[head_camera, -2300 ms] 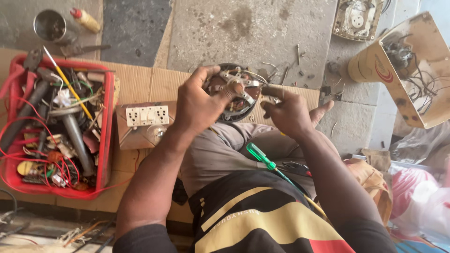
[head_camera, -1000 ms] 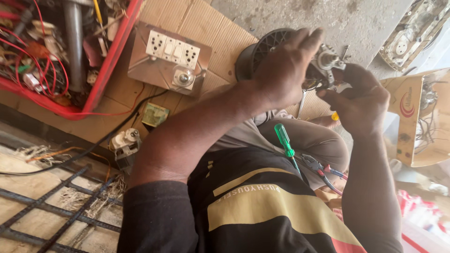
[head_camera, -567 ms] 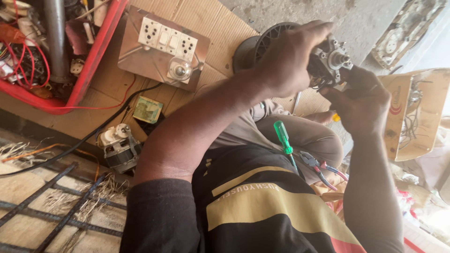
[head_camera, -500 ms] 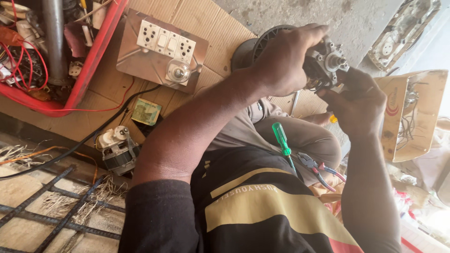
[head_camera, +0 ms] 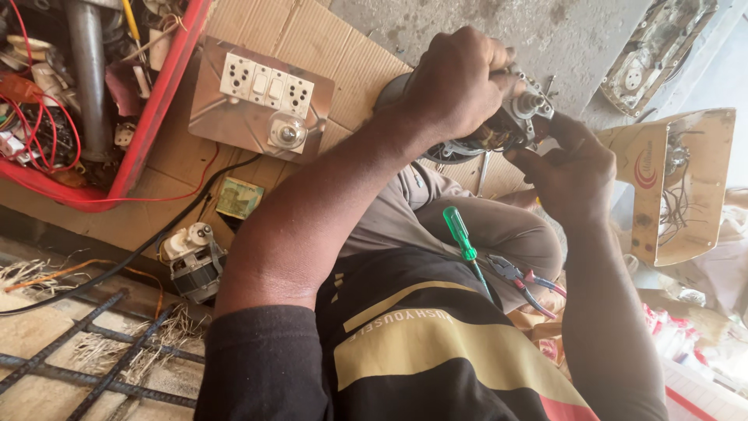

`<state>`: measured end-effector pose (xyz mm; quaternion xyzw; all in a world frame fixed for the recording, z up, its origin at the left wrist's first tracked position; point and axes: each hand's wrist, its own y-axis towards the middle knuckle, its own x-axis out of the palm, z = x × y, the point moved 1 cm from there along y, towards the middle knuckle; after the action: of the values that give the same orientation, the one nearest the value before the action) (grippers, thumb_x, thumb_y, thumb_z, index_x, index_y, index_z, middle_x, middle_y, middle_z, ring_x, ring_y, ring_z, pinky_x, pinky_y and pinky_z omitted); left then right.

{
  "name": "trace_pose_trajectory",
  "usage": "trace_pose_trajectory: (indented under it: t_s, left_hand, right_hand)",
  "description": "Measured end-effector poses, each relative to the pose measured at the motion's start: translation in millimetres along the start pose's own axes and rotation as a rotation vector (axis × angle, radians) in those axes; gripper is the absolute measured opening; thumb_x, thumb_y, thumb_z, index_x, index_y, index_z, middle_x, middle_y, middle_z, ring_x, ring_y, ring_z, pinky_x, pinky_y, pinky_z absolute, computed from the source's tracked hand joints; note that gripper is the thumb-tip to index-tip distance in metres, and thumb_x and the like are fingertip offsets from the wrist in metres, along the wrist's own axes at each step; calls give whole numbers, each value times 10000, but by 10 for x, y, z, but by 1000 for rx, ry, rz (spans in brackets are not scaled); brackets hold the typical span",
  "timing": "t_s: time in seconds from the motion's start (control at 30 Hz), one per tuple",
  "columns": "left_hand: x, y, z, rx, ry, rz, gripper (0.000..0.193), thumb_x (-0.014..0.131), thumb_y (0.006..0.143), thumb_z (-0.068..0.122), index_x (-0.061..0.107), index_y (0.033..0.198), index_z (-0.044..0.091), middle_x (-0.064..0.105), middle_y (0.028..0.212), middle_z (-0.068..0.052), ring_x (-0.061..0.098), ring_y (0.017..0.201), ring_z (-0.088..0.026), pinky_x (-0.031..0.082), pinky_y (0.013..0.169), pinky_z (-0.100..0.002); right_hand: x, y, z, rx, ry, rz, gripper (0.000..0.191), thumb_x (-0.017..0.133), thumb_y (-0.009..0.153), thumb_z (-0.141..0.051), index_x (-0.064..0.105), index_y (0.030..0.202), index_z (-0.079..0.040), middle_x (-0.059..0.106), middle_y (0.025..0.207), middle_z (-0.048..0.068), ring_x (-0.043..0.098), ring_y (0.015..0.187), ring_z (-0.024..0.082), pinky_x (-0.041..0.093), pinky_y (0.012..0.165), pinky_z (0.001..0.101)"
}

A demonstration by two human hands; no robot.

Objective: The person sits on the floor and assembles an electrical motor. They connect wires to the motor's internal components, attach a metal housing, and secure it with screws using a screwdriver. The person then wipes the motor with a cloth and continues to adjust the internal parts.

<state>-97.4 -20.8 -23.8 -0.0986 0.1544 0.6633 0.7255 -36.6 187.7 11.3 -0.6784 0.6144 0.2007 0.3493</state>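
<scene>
- I'm looking down at a floor workspace: flattened cardboard [head_camera: 327,47] lies over rough grey concrete [head_camera: 561,31], with a grid of dark rebar [head_camera: 86,343] over paving at the lower left.
- A red tray [head_camera: 156,101] sits on the cardboard at the upper left, filled with wires, a grey pipe and small parts.
- Beside the tray is a switchboard [head_camera: 261,97] with white sockets and a round knob; a black cable [head_camera: 132,253] runs from under it toward the lower left.
- A small motor [head_camera: 191,261] lies at the cardboard's edge, and a small green box [head_camera: 239,197] near it.
- An open carton [head_camera: 674,187] with wiring inside stands at the right; a metal plate [head_camera: 654,54] lies on the concrete above it.
- The motor in hand [head_camera: 506,129] is held up over my knees, just above the cardboard's far edge.
- Its shaft end points right, toward the carton, so the long axis runs roughly left to right, tipped slightly up.
- My left hand [head_camera: 460,82] is closed over the motor's body, fingers wrapped round the top.
- My right hand [head_camera: 573,168] is cupped narrowly at the shaft end, fingertips touching it; I cannot tell how firmly it grips.
- A green screwdriver [head_camera: 461,238] and pliers [head_camera: 522,281] rest on my lap.
</scene>
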Motion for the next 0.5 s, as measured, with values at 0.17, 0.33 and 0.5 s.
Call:
trace_pose_trajectory:
  t_s: [0.17, 0.33, 0.5]
  left_hand:
    - [-36, -4, -19, 8, -99, -33, 287, 849, 828, 240, 781, 994, 16, 770, 1000, -184, 799, 881, -234, 631, 788, -313]
    - [49, 24, -88, -55, -44, -67, 222, 834, 825, 235, 800, 922, 39, 794, 991, -174, 800, 851, -217, 615, 801, -318]
    - [62, -31, -203, -100, -126, -128, 185, 779, 894, 210, 788, 961, 39, 765, 1136, -155, 812, 982, -207, 656, 833, -286]
  right_hand:
    - [-68, -12, -38, 121, -74, -53, 532, 885, 807, -165, 707, 1294, -44, 759, 849, 68, 713, 659, 122, 547, 571, 273]
    - [57, -5, 19, -78, 10, 9, 557, 889, 825, -166, 683, 1320, -14, 775, 1043, 37, 685, 741, 66, 552, 625, 238]
    - [7, 7, 108, -84, -140, -23, 510, 898, 831, -174, 726, 1293, -39, 773, 933, 70, 655, 696, 64, 528, 636, 246]
